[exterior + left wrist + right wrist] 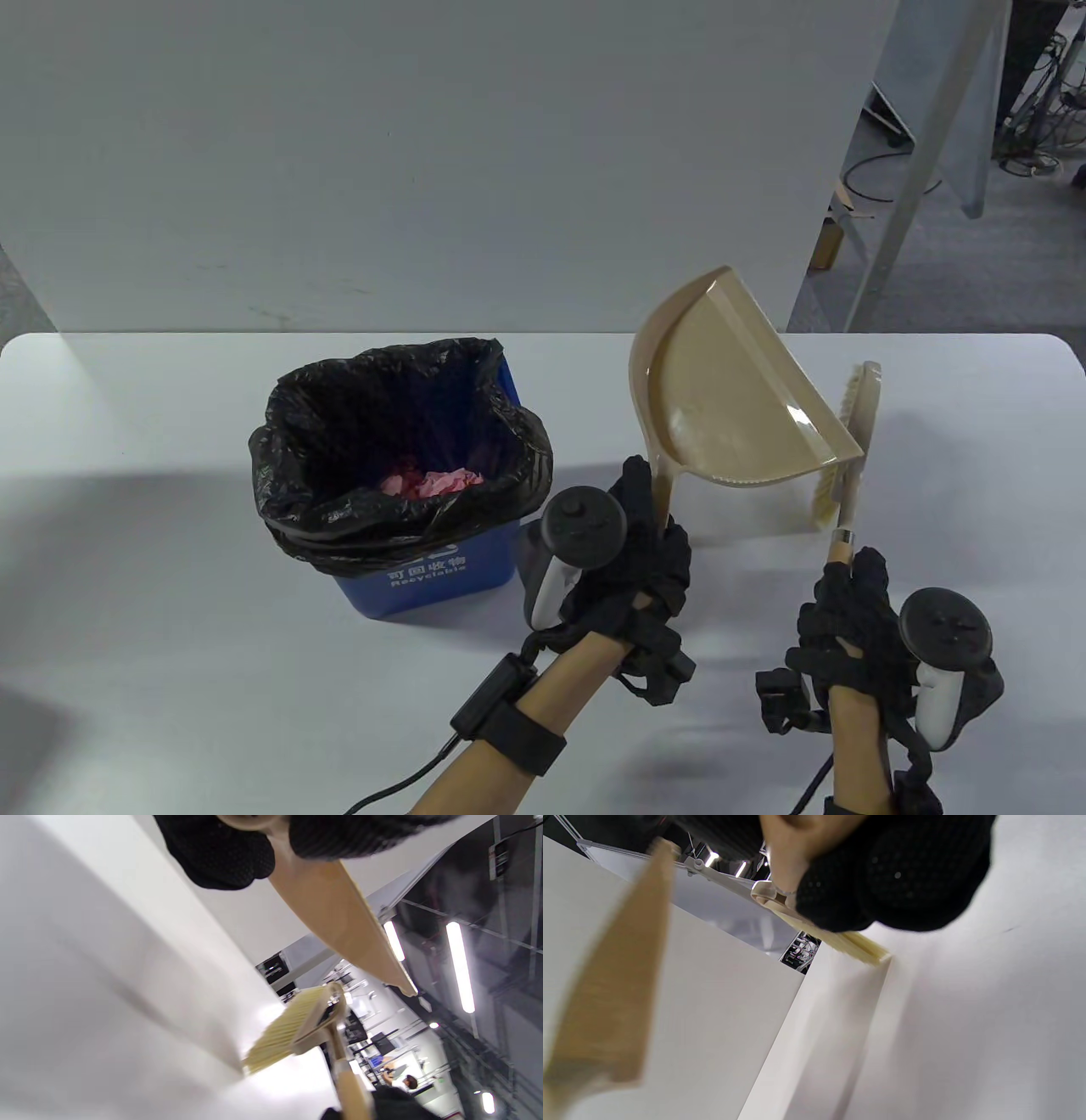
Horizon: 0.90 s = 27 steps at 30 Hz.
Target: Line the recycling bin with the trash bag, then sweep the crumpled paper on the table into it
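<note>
Left hand (632, 560) grips the glossy tan plastic dustpan (738, 399) raised; right hand (848, 620) holds the straw-bristled brush (848, 450); crinkled black bag (399, 441) lines blue bin (424, 586) holding pink paper (433, 482), mid-table

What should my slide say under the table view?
Left hand lifts dustpan, right hand holds brush.

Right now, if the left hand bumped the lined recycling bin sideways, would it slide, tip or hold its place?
The recycling bin probably slides rather than tips: it looks squat on a smooth white table. It is likely light, holding only pink crumpled paper. The floppy trash bag draped over its rim may shift or slip.
</note>
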Available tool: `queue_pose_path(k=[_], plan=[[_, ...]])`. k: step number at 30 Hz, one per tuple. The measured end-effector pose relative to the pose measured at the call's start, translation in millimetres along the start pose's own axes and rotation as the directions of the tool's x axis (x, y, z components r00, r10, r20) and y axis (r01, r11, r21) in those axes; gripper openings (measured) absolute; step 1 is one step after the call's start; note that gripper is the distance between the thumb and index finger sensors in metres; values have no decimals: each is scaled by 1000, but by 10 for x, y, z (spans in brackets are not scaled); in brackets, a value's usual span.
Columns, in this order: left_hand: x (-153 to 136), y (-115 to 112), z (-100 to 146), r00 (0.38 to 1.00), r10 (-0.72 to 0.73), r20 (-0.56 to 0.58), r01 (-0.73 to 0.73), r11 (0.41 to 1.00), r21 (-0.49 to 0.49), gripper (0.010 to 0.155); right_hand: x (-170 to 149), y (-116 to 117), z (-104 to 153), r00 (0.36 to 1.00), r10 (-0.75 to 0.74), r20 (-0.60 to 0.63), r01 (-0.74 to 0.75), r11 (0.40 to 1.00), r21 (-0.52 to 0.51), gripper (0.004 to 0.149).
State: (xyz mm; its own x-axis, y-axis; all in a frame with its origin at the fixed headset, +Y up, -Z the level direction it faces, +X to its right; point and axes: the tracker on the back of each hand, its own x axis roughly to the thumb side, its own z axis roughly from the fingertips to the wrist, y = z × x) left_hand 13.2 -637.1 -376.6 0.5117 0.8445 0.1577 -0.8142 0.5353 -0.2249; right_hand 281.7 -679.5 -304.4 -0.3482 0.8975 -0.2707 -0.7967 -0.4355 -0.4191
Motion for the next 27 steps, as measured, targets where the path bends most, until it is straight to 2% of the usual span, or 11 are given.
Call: queue_pose_path(k=[3,6,11,19,27], plan=[[-240,-201,-121,998,-38,-43,35,997,-64,81,2,-2,0,1000,22,3,-22,1000,-7,62],[-446,-283,-172,994,-85,-72,80,994,-70,81,1,10,2,999,37,8,-37,999,-9,62],[-672,-333,-243,988,-41,-150,22,992,-125,81,14,63,15,996,85,25,-85,996,-9,61],[-783,-354,-293,981,-80,-176,54,988,-144,82,25,117,27,992,118,39,-118,993,-2,61],[-759,-504,-275,979,-113,-172,76,976,-205,87,43,191,24,987,148,60,-150,988,24,61]])
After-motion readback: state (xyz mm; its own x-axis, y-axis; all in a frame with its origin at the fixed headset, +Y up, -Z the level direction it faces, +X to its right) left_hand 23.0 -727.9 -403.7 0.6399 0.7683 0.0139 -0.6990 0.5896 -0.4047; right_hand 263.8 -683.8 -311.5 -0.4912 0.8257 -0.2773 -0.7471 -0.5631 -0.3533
